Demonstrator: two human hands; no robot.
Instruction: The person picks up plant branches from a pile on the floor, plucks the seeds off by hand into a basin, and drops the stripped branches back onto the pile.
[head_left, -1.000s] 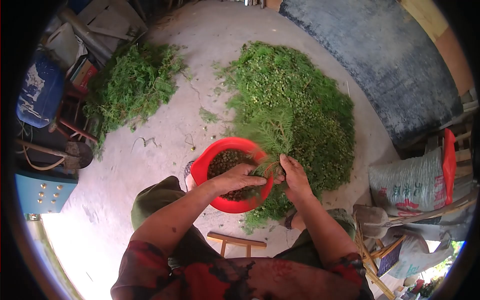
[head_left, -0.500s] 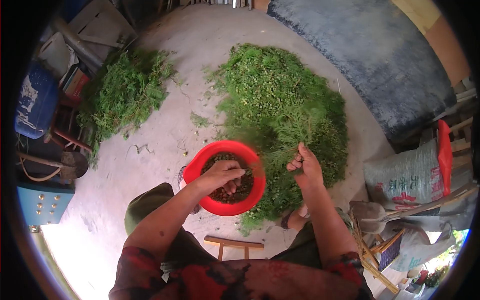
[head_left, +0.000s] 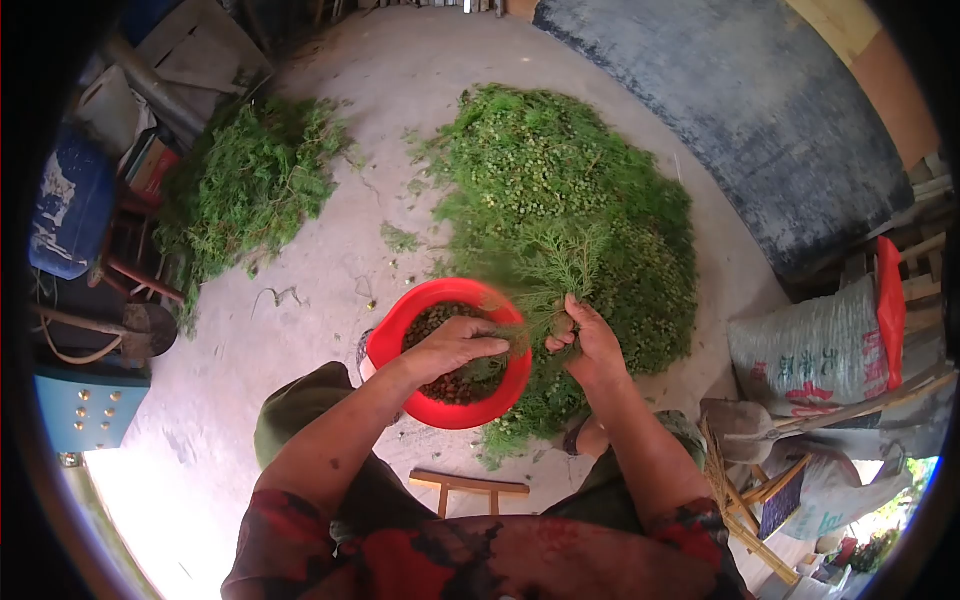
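Observation:
A green feathery sprig (head_left: 560,262) is pinched by its stem in my right hand (head_left: 590,340), at the right of the red basin (head_left: 388,338). My left hand (head_left: 458,345) is over the basin, its fingers closed near the trailing end of the sprig; what lies between them is too small to make out. Small brownish round cones or seeds (head_left: 450,388) fill the bottom of the basin. Beyond and right of it spreads a large heap of green branches with pale round cones (head_left: 560,160).
A smaller pile of green sprigs (head_left: 255,175) lies at the left, near a blue drum (head_left: 70,205). A wooden stool edge (head_left: 470,484) shows between my legs. On the right are a filled sack (head_left: 815,350), a shovel (head_left: 738,432) and a dark board (head_left: 730,110).
From half a second ago, my right hand has moved left with the sprig, back toward the basin. My left hand has shifted slightly and stays over the basin.

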